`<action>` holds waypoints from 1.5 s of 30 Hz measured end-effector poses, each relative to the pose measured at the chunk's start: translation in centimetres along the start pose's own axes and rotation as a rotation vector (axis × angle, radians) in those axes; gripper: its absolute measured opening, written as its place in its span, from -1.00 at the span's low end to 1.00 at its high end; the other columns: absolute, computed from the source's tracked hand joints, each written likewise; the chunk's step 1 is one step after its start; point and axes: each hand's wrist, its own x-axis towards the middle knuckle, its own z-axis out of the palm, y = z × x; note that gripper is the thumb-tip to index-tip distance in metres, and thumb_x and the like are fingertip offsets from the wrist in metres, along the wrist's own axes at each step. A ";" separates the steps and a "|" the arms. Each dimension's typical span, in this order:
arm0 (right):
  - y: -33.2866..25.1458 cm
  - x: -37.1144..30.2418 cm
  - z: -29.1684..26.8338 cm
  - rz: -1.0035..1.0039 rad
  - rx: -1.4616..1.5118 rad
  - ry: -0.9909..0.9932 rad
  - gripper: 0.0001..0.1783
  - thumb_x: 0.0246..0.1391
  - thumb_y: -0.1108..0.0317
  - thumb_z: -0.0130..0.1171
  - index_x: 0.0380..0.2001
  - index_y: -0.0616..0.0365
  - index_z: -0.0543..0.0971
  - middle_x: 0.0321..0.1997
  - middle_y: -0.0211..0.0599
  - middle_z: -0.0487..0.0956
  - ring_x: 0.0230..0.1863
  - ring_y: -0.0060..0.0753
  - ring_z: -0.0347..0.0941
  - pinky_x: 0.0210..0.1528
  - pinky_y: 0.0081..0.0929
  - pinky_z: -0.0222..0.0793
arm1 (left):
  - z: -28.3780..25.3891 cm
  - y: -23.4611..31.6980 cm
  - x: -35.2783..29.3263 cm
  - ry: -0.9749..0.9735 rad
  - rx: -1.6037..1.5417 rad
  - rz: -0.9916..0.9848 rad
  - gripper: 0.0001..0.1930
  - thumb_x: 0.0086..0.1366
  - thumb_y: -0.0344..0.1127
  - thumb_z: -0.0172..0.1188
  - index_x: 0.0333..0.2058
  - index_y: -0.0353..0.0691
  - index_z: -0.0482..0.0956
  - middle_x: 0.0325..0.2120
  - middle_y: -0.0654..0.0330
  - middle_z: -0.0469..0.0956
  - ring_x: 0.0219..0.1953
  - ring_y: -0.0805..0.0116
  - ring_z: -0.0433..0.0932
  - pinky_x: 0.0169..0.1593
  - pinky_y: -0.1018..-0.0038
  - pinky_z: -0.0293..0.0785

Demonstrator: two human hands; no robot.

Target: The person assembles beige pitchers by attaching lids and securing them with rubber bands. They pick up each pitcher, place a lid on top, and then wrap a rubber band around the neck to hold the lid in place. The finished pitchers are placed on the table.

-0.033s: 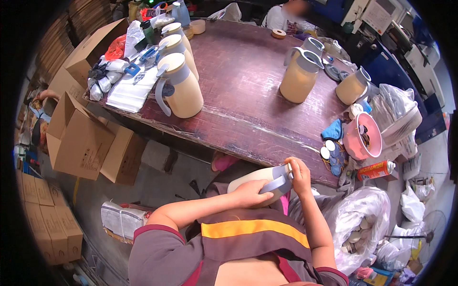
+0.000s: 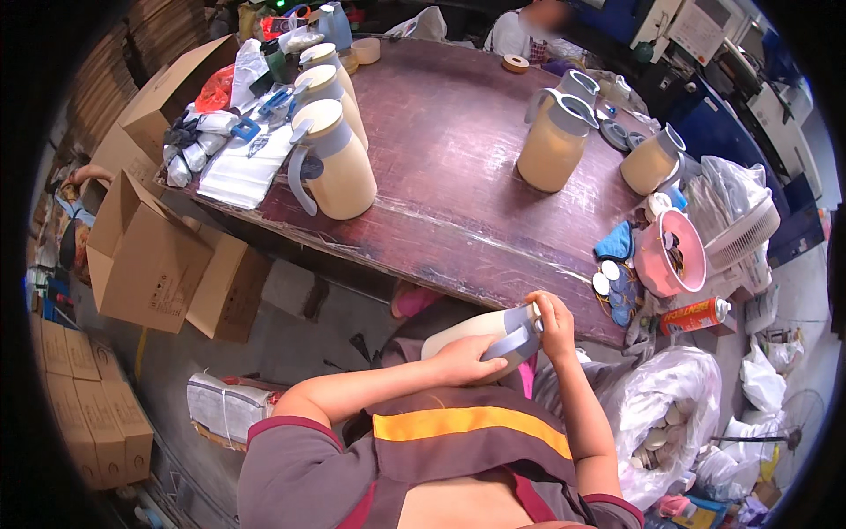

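Observation:
A cream jug with a grey collar and handle lies on its side across my lap, its top end pointing right. My left hand grips it near the handle, thumb pressed on the grey part. The fingers of my right hand are bent over the top end, and what they touch inside the rim is hidden. On the table beyond, a lidded cream jug stands at the left with others behind it. Right of the middle, an open-topped jug stands upright, close to another, and a further jug is at the far right.
A dark red table spans the front. On its right are a pink basin, a blue cloth and a red spray can. A plastic bag of round pieces stands beside me. Open cardboard boxes are at the left.

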 end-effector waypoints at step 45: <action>12.8 7.0 -11.1 0.036 -0.205 0.671 -0.72 0.19 0.18 0.12 -0.39 0.19 0.58 -0.33 -0.33 0.60 -0.42 -0.34 0.45 -0.35 -0.43 0.31 | -0.1 0.8 -0.9 0.169 -0.794 -0.196 -0.66 0.38 -0.06 0.03 -0.29 -0.28 0.44 -0.63 0.29 0.41 -0.61 0.55 0.37 -0.47 0.59 0.34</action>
